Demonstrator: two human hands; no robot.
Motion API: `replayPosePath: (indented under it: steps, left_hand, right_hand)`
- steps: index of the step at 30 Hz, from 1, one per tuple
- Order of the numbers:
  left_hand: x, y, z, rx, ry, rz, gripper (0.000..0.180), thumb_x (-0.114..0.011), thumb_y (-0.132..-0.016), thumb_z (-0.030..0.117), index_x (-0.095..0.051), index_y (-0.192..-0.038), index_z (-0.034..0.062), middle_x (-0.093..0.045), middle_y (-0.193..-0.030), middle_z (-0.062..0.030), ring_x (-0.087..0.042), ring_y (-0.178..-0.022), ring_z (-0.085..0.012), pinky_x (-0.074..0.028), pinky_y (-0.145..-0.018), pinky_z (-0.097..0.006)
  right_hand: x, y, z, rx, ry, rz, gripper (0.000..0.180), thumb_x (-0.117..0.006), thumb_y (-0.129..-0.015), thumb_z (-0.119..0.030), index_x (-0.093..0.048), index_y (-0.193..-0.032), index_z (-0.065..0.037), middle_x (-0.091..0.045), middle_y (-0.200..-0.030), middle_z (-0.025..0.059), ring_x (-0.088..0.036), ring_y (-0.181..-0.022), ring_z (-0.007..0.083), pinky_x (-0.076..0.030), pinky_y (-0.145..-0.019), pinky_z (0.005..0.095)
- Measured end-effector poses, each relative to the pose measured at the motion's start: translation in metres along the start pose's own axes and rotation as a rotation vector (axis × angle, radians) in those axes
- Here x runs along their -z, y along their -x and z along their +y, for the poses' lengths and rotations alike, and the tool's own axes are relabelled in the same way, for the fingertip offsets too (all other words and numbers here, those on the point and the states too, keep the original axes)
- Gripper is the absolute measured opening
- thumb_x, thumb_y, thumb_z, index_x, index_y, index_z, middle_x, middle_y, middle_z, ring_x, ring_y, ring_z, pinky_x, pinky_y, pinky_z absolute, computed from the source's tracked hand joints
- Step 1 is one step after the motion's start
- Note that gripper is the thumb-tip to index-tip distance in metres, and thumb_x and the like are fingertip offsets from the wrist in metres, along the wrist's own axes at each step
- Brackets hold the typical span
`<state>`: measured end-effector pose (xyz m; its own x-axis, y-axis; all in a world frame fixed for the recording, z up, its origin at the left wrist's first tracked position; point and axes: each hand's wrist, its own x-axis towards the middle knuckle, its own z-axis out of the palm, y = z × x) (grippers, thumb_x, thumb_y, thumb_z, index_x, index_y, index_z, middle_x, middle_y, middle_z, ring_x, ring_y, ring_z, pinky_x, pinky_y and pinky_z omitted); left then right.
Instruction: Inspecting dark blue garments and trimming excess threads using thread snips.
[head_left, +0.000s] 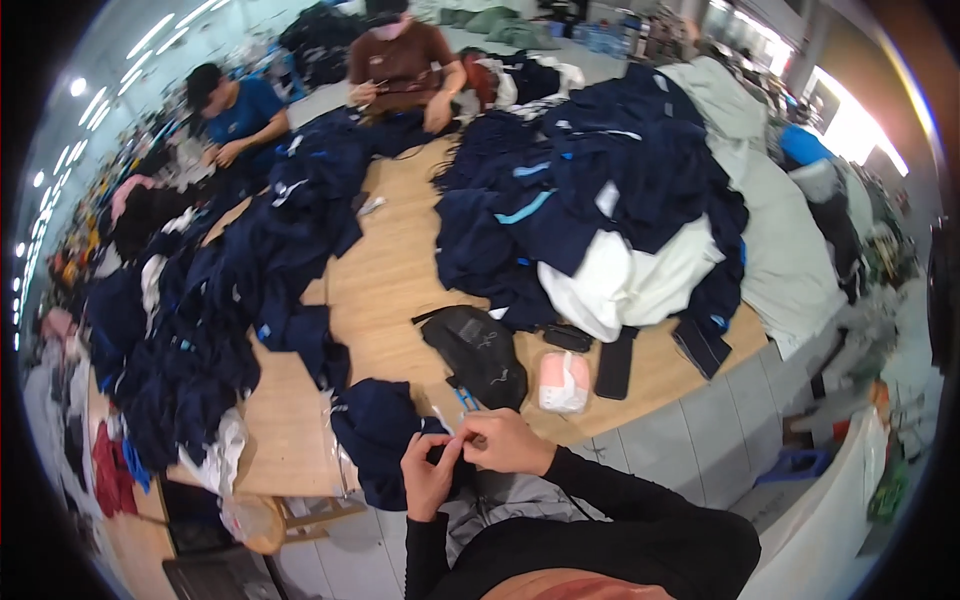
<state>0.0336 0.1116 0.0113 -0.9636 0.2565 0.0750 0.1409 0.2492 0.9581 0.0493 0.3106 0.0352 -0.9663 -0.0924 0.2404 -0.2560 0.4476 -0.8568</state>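
Over the near edge of the table my left hand (428,472) and my right hand (505,443) meet, thumbs and fingers pinched together at the tips. What lies between the fingertips is too small to make out. A bunched navy garment (378,425) hangs over the edge beside and behind my left hand. Just beyond my hands is a small blue-handled tool (466,399), partly hidden, so its kind is unclear. Past it lies a black fabric bag (478,352).
Right of the bag are a pink tissue pack (564,380), a black phone (614,366) and a dark case (567,338). Navy garment heaps (620,160) cover the table (385,270). Two people (405,60) work across it. A wooden stool (300,520) stands at lower left.
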Motion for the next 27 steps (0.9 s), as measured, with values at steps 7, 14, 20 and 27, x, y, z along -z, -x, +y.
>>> replayPosePath:
  steps: [7,14,20,27]
  left_hand:
    - [0.015,0.002,-0.018,0.081,0.119,-0.043,0.017,-0.081,-0.103,0.01,-0.075,-0.096,-0.0033,-0.07,-0.09,-0.0068,-0.061,-0.087,-0.0147,-0.048,-0.079,-0.031]
    - [0.008,-0.002,-0.021,0.036,0.077,-0.072,0.02,-0.072,-0.112,0.014,-0.071,-0.098,-0.0014,-0.071,-0.094,-0.0013,-0.058,-0.089,-0.0085,-0.046,-0.079,-0.027]
    - [0.003,0.0,-0.012,-0.081,-0.091,0.003,0.02,-0.071,-0.11,0.011,-0.067,-0.096,-0.0028,-0.064,-0.09,-0.0072,-0.058,-0.084,-0.0156,-0.047,-0.077,-0.031]
    - [-0.001,-0.004,-0.003,-0.082,-0.137,0.086,0.018,-0.075,-0.106,0.008,-0.067,-0.095,-0.0027,-0.062,-0.089,-0.0093,-0.058,-0.082,-0.0202,-0.047,-0.078,-0.033]
  right_hand:
    - [-0.012,0.005,-0.003,0.055,-0.028,-0.012,0.012,-0.078,-0.092,-0.009,-0.076,-0.103,-0.004,-0.075,-0.089,0.0125,-0.077,-0.079,0.032,-0.06,-0.07,0.0405]
    - [-0.02,0.012,0.007,0.168,0.183,0.138,0.009,-0.077,-0.091,-0.011,-0.076,-0.1,-0.008,-0.073,-0.089,0.0086,-0.075,-0.079,0.0327,-0.061,-0.071,0.0436]
    - [-0.024,0.012,0.008,0.195,0.264,0.164,0.009,-0.078,-0.088,-0.012,-0.073,-0.094,-0.008,-0.071,-0.088,0.0076,-0.074,-0.077,0.0315,-0.06,-0.069,0.0436]
    - [-0.023,0.007,0.006,0.226,0.351,0.205,0.013,-0.08,-0.089,-0.015,-0.071,-0.095,-0.007,-0.069,-0.088,0.0086,-0.073,-0.077,0.0306,-0.059,-0.07,0.0429]
